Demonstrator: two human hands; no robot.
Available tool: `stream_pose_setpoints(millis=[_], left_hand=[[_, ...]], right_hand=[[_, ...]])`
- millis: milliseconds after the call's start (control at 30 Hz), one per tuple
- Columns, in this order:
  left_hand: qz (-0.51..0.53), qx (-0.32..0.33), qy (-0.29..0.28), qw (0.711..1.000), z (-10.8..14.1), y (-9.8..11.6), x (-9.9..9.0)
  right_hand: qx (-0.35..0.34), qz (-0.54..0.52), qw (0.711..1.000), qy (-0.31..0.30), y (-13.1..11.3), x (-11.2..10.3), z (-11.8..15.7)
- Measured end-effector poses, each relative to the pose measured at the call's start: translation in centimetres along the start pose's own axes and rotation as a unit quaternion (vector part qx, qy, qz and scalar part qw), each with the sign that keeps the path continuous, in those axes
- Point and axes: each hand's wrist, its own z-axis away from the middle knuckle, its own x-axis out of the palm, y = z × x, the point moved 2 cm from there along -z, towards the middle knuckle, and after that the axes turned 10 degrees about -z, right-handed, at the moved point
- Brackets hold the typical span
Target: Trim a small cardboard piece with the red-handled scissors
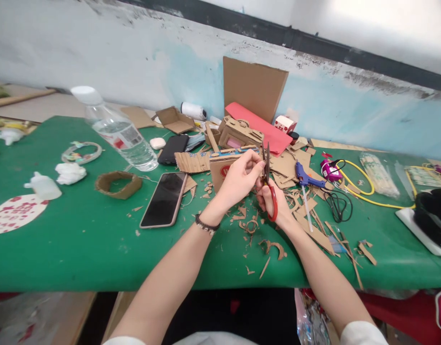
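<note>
My right hand (272, 199) is closed round the red handles of the scissors (273, 203), whose blades point up and away, slightly apart. Beside the blades, my left hand (243, 172) is closed, thumb and fingers pinched together; what they hold is too small or hidden to make out. Just behind my left hand stands a cardboard piece with a red print (217, 171). Cardboard scraps and curled offcuts (251, 226) lie on the green table (108, 254) beneath both hands.
A phone (164, 199), a brown ring (118, 184) and a tilted water bottle (123, 134) are on the left. Behind the hands sit a cardboard model (240, 134) and red sheet (259, 125). A blue glue gun (308, 178), cables and more scraps lie on the right.
</note>
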Motion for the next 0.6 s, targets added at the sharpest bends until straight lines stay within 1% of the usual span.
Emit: stream_pose_setpoints(millis=[133, 233, 367, 500, 600], left_hand=[[0.004, -0.006, 0.001, 1.0, -0.2, -0.2, -0.3], [0.011, -0.002, 0.009, 1.0, -0.2, -0.2, -0.3], [0.062, -0.012, 0.026, 0.998, 0.0, -0.3, 0.2], [0.095, -0.036, 0.05, 0.994, 0.1, -0.2, 0.6], [0.107, -0.029, 0.04, 0.993, 0.0, 0.1, 0.8]], right_hand=[[-0.008, -0.014, 1.0, 0.009, -0.4, 0.0, 0.0], [-0.012, -0.029, 0.999, 0.03, -0.8, -0.1, -0.1], [-0.024, -0.069, 0.996, 0.053, -1.7, -0.3, -0.1], [-0.024, -0.075, 0.994, 0.072, -2.3, -0.5, -0.1], [-0.027, -0.073, 0.994, 0.074, -2.3, -0.5, -0.1]])
